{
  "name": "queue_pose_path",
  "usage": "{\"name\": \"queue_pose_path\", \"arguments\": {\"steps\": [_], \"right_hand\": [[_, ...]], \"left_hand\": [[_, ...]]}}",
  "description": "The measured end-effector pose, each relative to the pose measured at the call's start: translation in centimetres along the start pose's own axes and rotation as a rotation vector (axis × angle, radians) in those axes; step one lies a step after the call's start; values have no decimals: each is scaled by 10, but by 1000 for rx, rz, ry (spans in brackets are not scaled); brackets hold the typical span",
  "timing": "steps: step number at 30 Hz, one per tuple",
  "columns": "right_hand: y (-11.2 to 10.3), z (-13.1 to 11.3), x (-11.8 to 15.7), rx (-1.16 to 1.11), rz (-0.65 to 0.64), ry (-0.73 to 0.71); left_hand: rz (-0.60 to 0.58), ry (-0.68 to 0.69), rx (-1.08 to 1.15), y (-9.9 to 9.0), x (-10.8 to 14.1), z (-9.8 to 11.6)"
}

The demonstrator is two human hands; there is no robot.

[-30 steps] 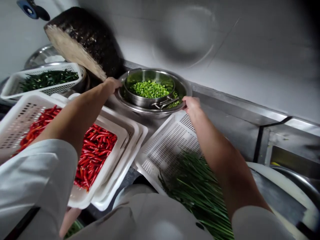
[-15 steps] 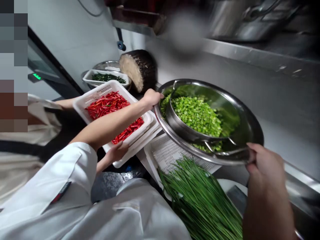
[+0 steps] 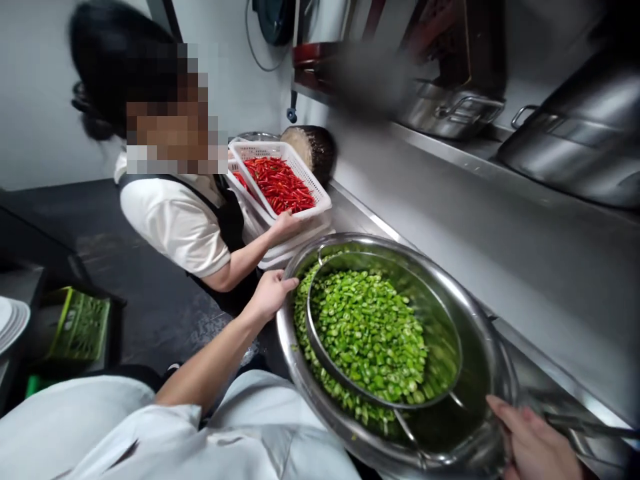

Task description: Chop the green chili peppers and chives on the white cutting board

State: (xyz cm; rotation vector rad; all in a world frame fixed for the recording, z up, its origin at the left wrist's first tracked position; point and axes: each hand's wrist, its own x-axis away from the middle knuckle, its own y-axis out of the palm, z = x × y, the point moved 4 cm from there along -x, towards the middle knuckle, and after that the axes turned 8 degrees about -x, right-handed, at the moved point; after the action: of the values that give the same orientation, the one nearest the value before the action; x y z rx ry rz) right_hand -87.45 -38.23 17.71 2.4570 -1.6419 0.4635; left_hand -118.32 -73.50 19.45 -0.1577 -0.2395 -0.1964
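Between my hands is a wide stainless steel basin (image 3: 287,327), tilted a little. My left hand (image 3: 271,293) grips its left rim, thumb over the edge. At the lower right my right hand (image 3: 535,433) is closed on the opposite rim, partly cut off by the picture's edge. Inside the basin rests a round metal strainer (image 3: 453,360) with a wire handle. Chopped green chillies (image 3: 367,333) fill the strainer, and more lie around it in the basin.
On my left a co-worker (image 3: 170,227) in a black apron holds a white perforated basket (image 3: 320,198) of red chillies (image 3: 280,183). Behind stands a dark log-like block (image 3: 320,150). Large pots (image 3: 580,127) sit on the wall shelf. A green crate (image 3: 80,323) and stacked plates (image 3: 13,323) are at far left.
The basin has come closer to me and lower, with both hands still on its rim. My view has swung left. The co-worker's basket of red chillies is now lifted and tilted.
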Motion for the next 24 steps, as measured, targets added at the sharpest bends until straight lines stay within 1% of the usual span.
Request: {"name": "queue_pose_path", "arguments": {"steps": [1, 3, 5, 7, 10, 12, 14, 17, 20, 24], "right_hand": [[2, 5, 9, -13, -17, 18], [12, 13, 26, -28, -72, 42], [27, 20, 38, -44, -130, 59], [42, 26, 46, -54, -172, 69], [58, 34, 55, -48, -199, 63], [63, 38, 61, -63, -199, 69], [62, 41, 66, -88, -181, 85], [53, 47, 70, -107, -166, 99], [37, 52, 68, -136, -169, 98], [11, 58, 63, -175, -153, 113]], "left_hand": [[5, -14, 13, -11, 11, -9], [31, -42, 31, -34, 29, -23], [70, -70, 41, -57, 44, -31], [110, -73, 30, -77, 58, -34], [162, -59, -11, -99, 74, -35], [173, -67, -29, -108, 82, -37], [161, -88, -34, -111, 85, -41], [114, -122, -31, -106, 84, -47], [60, -141, -36, -91, 78, -51], [-22, -136, -62, -61, 70, -51]]}}
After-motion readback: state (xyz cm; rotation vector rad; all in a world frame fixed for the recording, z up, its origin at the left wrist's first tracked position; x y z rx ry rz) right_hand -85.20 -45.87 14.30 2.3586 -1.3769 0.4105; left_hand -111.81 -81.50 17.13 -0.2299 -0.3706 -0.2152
